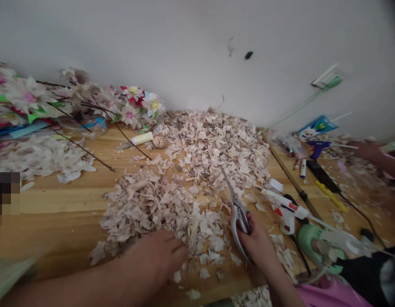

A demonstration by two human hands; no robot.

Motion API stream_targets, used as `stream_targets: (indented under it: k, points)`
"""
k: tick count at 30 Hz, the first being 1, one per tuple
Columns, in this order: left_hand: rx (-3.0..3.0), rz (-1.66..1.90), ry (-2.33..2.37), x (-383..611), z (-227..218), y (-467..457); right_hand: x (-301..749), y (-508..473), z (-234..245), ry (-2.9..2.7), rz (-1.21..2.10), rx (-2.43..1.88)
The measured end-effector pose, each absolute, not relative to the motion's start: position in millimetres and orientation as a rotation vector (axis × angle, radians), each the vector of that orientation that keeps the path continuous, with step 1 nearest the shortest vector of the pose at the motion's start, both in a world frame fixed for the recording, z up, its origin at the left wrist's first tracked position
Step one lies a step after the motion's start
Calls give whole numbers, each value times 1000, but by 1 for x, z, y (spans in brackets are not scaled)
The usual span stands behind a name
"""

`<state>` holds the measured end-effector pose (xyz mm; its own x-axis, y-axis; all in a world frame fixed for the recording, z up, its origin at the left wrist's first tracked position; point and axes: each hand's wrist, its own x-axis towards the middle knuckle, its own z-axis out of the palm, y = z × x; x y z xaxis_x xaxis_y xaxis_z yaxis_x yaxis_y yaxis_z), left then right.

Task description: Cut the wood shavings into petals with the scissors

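Note:
My right hand [255, 238] is closed around the handles of silver metal scissors [236, 200]. Their blades point away from me over the heap of pale dried peels. My left hand [163, 253] rests low at the near edge of a pile of dry garlic skins [152, 204], back of the hand up. Its fingers are curled together, and whatever lies under them is hidden. A larger heap of skins [223, 145] spreads behind, against the wall. Two garlic bulbs [159, 141] sit left of that heap, beside a knife with a pale yellow handle [142, 138].
Handmade flowers [130, 113] on dark stems lie at the back left, above white petal pieces [47, 155]. To the right are a white glue gun [288, 215], a wooden stick [289, 177], a blue glue gun [318, 147] and cords. Another person's hand [368, 150] is at far right.

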<state>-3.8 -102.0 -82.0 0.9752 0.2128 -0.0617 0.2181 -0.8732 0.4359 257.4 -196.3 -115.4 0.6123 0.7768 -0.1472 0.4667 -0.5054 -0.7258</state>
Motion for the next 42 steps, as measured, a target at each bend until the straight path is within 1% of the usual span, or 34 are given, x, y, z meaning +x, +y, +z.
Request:
stream_targets:
  k: [3,6,13,16,23,30,36,39,42]
  points:
    - [2396,13,675,-8,-53,-76,248,-186,-113,-848,724,-2106]
    - [2106,74,918,-12,-42,-54,242,-177,-110,-792,798,-2005]
    - [1190,225,959,-8,-48,-27,242,-163,-103,-648,821,-1870]
    - [970,228,958,-6,-43,-24,242,-157,-99,-628,818,-1842]
    - [866,284,873,-10,-41,-24,245,-149,-93,-602,806,-1811]
    - [879,317,931,-5,-37,-24,252,-148,-95,-593,843,-1767]
    - [917,299,949,0,-35,-25,238,-136,-85,-558,854,-1714]
    - [962,359,880,3,-34,-28,213,-124,-74,-550,942,-1711]
    - [1081,394,836,4,-28,-31,186,-107,-62,-590,1105,-1640]
